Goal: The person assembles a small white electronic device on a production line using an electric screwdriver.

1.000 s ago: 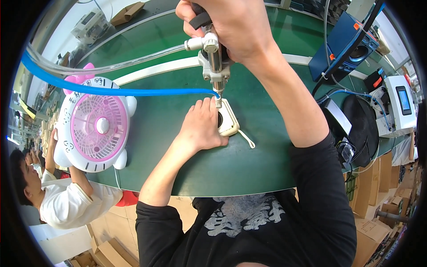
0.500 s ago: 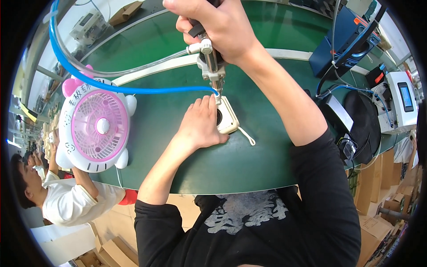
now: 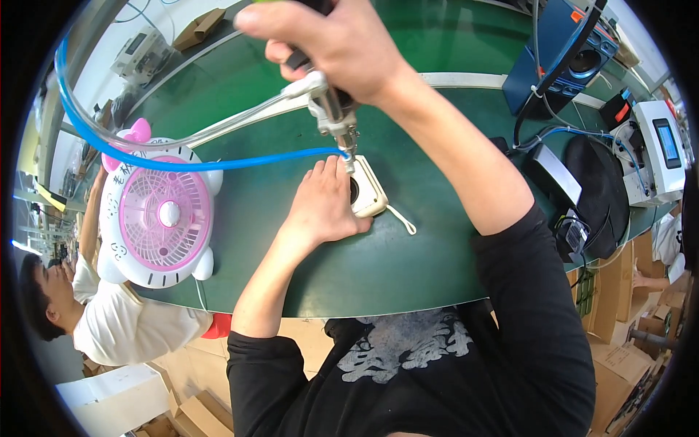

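The device (image 3: pixel 371 191) is cream, the tool (image 3: pixel 333 111) silver and black, the table (image 3: pixel 408 269) green, the hose (image 3: pixel 218 165) blue.

Green tabletop (image 3: pixel 429 269) carries white-and-pink fan (image 3: pixel 169 213) at left, cream device (image 3: pixel 372 194) with strap (image 3: pixel 402 219) near middle, white-topped box (image 3: pixel 559 175), black bag-like item (image 3: pixel 597 182) and white screened unit (image 3: pixel 650 171) at right.

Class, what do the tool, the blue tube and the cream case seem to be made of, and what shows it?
Tool: its lower barrel looks metal, silvery with bright highlights. Blue tube: probably flexible plastic, glossy and bending in one long curve. Cream case: likely moulded plastic, smooth with rounded corners, though the left hand covers part of it.
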Demonstrator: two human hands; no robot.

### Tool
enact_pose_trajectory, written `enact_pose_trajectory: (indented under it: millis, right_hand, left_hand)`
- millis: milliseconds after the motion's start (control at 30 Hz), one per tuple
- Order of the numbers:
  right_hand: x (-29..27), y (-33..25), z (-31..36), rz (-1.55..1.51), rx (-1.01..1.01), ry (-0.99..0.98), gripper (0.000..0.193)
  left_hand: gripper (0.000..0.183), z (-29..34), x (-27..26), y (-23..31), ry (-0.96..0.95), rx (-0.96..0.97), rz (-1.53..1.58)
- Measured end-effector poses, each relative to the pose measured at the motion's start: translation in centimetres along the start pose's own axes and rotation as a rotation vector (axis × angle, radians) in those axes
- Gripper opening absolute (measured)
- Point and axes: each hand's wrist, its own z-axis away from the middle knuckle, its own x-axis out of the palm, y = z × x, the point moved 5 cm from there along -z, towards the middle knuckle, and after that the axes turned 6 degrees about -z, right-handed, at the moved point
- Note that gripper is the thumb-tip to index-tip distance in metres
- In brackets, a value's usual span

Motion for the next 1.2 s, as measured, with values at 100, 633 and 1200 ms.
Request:
enact_pose_trajectory:
  millis: [100, 633, 1200]
  right_hand:
    - [0.1, -0.2, 0.4, -0.022, 0.077, -0.03, 0.033]
    - [2.8, -3.8, 0.2, 0.153, -0.049, 0.08, 0.03]
    - [-0.5, -6.2, -0.6, 0.333, -0.282, 0.101, 0.046]
  left_hand:
    - [0.105, 0.0, 0.4, -0.2, 0.01, 0.019, 0.049]
    - [0.104, 0.2, 0.1, 0.1, -0.001, -0.015, 0.011]
    - [0.097, 2.5, -0.3, 1.5, 0.319, 0.162, 0.054]
